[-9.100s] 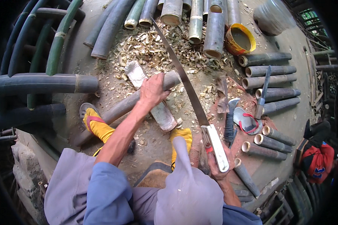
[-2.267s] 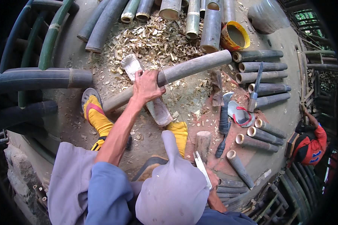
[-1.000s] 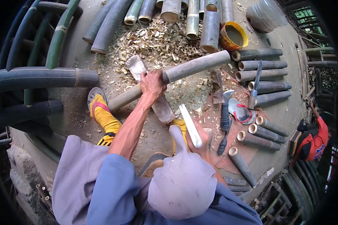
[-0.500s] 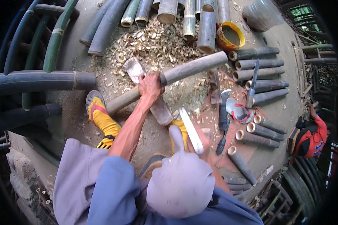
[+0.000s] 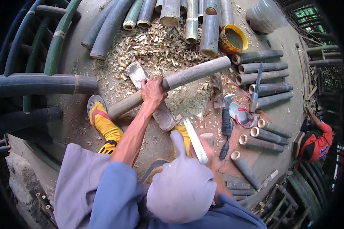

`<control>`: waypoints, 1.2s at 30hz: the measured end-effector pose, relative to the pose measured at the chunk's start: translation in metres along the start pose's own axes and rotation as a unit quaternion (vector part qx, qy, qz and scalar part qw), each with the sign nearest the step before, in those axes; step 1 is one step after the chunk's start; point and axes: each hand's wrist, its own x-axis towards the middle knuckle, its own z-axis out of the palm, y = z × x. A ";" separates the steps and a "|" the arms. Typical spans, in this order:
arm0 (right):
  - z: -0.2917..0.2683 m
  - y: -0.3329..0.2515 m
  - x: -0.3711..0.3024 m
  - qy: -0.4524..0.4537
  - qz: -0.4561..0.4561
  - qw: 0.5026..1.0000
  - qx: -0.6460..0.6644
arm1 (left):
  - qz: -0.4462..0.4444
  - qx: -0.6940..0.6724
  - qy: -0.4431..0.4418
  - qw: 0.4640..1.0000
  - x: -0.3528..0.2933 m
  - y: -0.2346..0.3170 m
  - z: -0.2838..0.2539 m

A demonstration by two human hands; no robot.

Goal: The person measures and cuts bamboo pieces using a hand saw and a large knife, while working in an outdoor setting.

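One long grey bamboo pole (image 5: pixel 187 76), left hand (image 5: pixel 153 89) gripping

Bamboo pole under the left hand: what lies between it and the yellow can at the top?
In the head view, only wood chips and dusty ground lie between the bamboo pole and the yellow can.

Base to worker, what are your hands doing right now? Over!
Left hand gripping the bamboo pole across the wooden block. Right hand, blurred, holding the big knife. Wood chips all around.

Grey bamboo pole (image 5: pixel 197 72); yellow socks (image 5: pixel 105 128); yellow-rimmed tin (image 5: pixel 233 39).
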 end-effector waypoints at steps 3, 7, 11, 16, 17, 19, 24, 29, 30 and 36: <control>-0.062 0.002 -0.089 -0.068 0.012 0.988 -0.136 | -0.019 0.023 -0.029 0.999 -0.007 0.006 0.001; -0.037 0.001 -0.061 -0.020 -0.019 0.998 -0.049 | 0.001 0.006 0.056 0.998 -0.012 0.002 0.011; 0.031 0.002 0.052 0.009 -0.012 0.997 0.070 | -0.025 -0.022 0.021 0.999 -0.005 -0.003 0.011; -0.030 0.015 -0.053 -0.059 0.017 0.996 -0.059 | -0.015 0.008 -0.005 1.000 -0.012 0.003 0.002; -0.055 0.007 -0.087 -0.070 0.039 0.994 -0.076 | -0.017 0.009 -0.006 1.000 -0.014 0.005 0.002; -0.080 -0.004 -0.116 -0.083 0.045 0.993 -0.077 | -0.030 0.024 -0.016 0.999 -0.008 0.001 0.002; 0.003 0.029 -0.010 -0.016 -0.015 1.000 0.011 | -0.013 0.020 0.030 0.999 -0.008 0.006 0.017; 0.004 -0.016 0.034 -0.030 0.024 0.998 0.043 | -0.012 -0.002 -0.012 1.000 -0.005 0.001 0.007; -0.013 -0.004 -0.021 -0.043 0.111 0.991 0.065 | -0.008 0.010 -0.003 1.000 -0.002 -0.003 0.006; -0.061 0.000 -0.101 -0.053 0.012 0.997 -0.053 | -0.013 0.028 0.021 0.999 -0.011 -0.002 0.007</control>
